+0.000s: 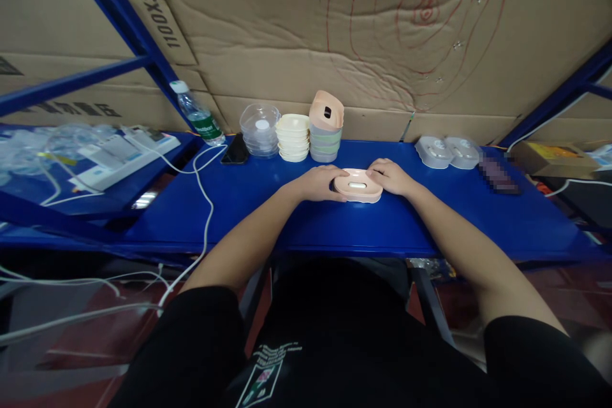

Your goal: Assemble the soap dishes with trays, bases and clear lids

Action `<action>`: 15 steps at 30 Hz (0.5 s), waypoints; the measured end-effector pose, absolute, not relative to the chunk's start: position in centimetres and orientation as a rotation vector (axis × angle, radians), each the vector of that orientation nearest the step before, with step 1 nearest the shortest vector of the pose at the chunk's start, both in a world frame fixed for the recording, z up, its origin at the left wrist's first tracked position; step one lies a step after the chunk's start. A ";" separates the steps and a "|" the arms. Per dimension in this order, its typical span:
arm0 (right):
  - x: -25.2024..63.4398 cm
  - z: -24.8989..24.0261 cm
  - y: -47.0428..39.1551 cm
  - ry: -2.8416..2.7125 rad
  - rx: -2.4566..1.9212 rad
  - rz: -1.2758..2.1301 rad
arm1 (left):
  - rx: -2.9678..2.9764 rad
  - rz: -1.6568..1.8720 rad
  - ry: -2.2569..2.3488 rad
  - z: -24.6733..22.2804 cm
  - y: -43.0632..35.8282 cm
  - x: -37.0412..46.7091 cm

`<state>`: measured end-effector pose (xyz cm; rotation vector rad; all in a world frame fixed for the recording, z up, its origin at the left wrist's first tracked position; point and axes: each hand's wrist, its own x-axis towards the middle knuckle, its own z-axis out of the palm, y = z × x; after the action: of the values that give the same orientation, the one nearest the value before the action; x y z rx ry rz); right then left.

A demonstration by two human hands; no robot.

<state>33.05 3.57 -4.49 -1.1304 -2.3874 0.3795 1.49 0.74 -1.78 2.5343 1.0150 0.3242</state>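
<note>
A shallow peach plastic piece with a rounded rectangular outline [358, 194] and a pale oblong mark or slot in its middle lies low over the blue table, between both my hands. My left hand [321, 183] grips its left end, thumb on the near side and fingers along the far rim. On the right end rests my right hand [389, 176], fingers curled over the rim. Just behind stands a stack of clear and greenish containers [325, 145], topped by a tilted peach one [327, 111] with a dark slot. Beside it are stacked cream trays [292, 139].
Clear round-cornered bowls [259, 132] are stacked left of the cream trays. A water bottle [203, 120], a phone [235, 149] and a white cable [208, 204] lie farther left. Two clear lidded boxes [449, 152] sit at the right. Cardboard [268, 25] walls the back.
</note>
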 end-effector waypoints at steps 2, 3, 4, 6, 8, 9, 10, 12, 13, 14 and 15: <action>33.0 -4.4 3.5 -2.388 -1.129 0.381 | 2.529 0.318 1.013 -1.8 0.8 1.4; 33.0 -4.4 3.4 -2.387 -1.129 0.379 | 2.525 0.317 1.016 -1.7 0.8 1.4; 32.9 -4.3 3.4 -2.387 -1.129 0.376 | 2.522 0.319 1.017 -1.6 0.8 1.2; 32.8 -4.2 3.2 -2.388 -1.128 0.372 | 2.521 0.341 1.015 -1.3 0.8 0.8; 32.8 -4.1 3.1 -2.389 -1.127 0.378 | 2.526 0.390 1.007 -0.8 0.8 0.3; 32.7 -4.0 3.0 -2.390 -1.126 0.385 | 2.531 0.436 1.002 -0.5 0.8 0.0; 32.7 -3.9 3.0 -2.391 -1.127 0.391 | 2.536 0.510 1.001 -0.2 0.9 -0.3; 32.7 -3.8 2.8 -2.392 -1.133 0.397 | 2.542 0.778 1.026 0.4 1.0 -0.9; 32.7 -3.8 2.8 -2.393 -1.135 0.398 | 2.533 0.975 1.061 0.7 1.2 -1.3; 32.7 -3.7 2.7 -2.394 -1.134 0.398 | 2.508 1.198 1.113 1.0 1.4 -1.8; 32.7 -3.7 2.7 -2.395 -1.131 0.398 | 2.461 1.432 1.181 1.2 1.7 -2.5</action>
<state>32.69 2.71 -3.69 -1.1308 -2.3954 0.3984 -2.48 1.72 1.24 2.4605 1.1811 1.4325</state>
